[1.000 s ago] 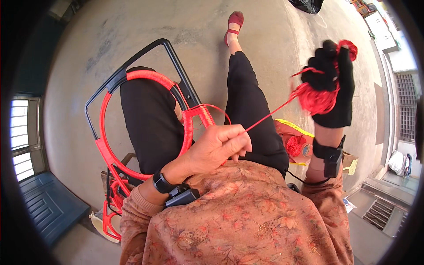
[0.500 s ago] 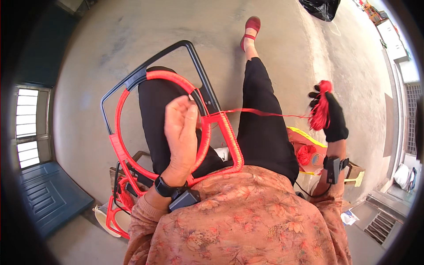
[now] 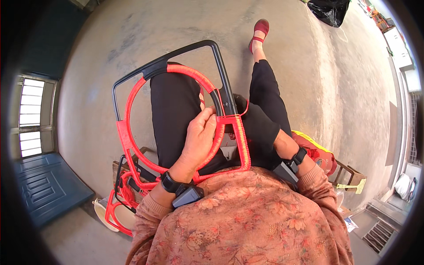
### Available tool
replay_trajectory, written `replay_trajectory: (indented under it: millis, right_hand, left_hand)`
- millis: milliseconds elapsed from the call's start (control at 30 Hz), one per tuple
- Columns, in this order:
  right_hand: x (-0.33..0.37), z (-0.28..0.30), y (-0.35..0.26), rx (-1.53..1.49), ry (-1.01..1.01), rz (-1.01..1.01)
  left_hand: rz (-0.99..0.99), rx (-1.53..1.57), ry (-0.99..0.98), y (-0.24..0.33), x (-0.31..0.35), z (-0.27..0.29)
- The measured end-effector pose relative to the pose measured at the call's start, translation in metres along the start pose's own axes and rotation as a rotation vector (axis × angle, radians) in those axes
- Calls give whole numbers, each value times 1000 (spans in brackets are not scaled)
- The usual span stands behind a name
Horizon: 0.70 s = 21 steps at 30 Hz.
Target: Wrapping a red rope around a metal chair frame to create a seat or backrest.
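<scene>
A black metal frame leans over my lap, joined to a ring wound mostly in glossy red cord. One stretch of the ring beside the right post shows bare black. Inside the ring, my bare left hand has its fingers bent together against that side; what they hold is hidden. My right hand, in a black glove, reaches behind the right post, its fingers mostly out of sight. A short loop of red cord stands out by the post. A speck of red shows between the hands.
At my right lies a red and yellow bag near a wooden stool. Another red-wound frame and a pale bucket are at lower left. A black plastic bag lies far right on the floor.
My right hand has come in from the far right to behind the post, and the bundle of red cord it held has gone from sight. The stretched strand is now a short loop.
</scene>
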State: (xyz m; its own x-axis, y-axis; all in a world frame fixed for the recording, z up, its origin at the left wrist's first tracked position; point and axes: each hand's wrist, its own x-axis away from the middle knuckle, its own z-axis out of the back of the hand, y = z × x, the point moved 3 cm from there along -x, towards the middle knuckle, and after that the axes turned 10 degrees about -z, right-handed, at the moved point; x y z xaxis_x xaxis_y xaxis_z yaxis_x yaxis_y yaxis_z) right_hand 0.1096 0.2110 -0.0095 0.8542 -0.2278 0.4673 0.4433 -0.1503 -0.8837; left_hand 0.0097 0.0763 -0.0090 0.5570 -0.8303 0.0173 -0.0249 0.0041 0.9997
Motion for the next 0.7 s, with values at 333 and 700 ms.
replay_trajectory:
  millis: [333, 700]
  right_hand:
    - [20, 26, -34, 58, 559, 454]
    - [51, 43, -57, 493, 569, 388]
  left_hand:
    - [-571, -632, 417, 41, 9, 9]
    - [-91, 70, 215, 11, 3, 4]
